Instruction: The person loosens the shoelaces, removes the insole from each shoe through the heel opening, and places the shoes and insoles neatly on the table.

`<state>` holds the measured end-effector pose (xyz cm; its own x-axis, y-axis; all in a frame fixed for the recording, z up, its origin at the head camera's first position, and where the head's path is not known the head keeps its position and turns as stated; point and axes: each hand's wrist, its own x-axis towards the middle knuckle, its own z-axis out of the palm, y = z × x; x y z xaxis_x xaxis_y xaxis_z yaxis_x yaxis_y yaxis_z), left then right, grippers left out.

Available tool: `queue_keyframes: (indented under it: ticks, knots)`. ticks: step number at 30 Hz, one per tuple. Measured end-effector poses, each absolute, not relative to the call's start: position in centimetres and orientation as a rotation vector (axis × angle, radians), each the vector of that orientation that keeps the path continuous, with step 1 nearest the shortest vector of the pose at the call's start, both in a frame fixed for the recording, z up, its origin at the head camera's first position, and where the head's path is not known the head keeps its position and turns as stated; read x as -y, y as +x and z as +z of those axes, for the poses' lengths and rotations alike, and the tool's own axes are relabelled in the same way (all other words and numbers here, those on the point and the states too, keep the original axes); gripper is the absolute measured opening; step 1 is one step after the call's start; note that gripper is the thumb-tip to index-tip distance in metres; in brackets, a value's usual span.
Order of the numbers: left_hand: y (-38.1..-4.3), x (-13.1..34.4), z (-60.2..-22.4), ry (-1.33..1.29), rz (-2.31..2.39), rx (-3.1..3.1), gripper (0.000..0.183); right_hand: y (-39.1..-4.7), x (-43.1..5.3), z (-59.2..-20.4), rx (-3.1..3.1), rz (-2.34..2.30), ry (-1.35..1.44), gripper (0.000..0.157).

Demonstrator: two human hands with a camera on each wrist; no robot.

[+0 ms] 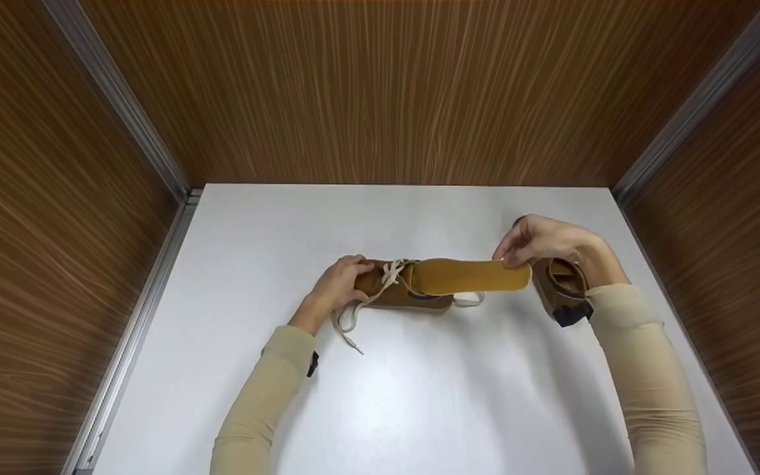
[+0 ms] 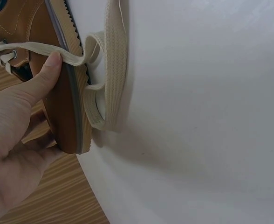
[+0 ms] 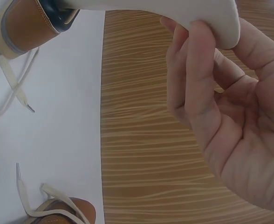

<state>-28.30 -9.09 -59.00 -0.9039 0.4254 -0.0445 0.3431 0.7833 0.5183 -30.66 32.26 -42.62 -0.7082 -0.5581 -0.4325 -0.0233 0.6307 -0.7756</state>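
Observation:
A brown lace-up shoe (image 1: 393, 301) lies sideways on the table, toe to the left. My left hand (image 1: 337, 285) grips its toe, with the thumb on the upper (image 2: 65, 112) and fingers at the far side in the left wrist view. A long yellow-tan insole (image 1: 472, 276) reaches from the shoe's opening to the right, its left end at the opening. Its free end is pinched between thumb and fingers of my right hand (image 1: 541, 239). From below, the right wrist view shows the insole's pale underside (image 3: 216, 23) and the shoe's heel (image 3: 30, 23).
A second brown shoe (image 1: 543, 285) with a dark toe or heel patch stands by my right wrist. Loose cream laces (image 1: 348, 323) trail from the first shoe onto the white table (image 1: 380, 396). Wood-grain panels (image 1: 380, 92) enclose the back and both sides.

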Motion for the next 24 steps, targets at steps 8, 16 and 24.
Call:
queue_keyframes:
  ticks: [8, 16, 24]
  knots:
    - [-28.3, 9.0, -58.9, 0.603, 0.749, -2.823, 0.074, -30.2, -34.2, -42.6, -2.151, -1.051, -0.466, 0.032]
    - [-28.4, 9.2, -58.9, 0.595, 0.742, -2.831, 0.075, -29.8, -35.4, -43.4, -2.088, -1.201, -0.543, 0.025]
    - [-28.4, 9.3, -58.9, 0.608, 0.748, -2.824, 0.073, -29.4, -35.5, -44.6, -2.008, -1.314, -0.524, 0.026]
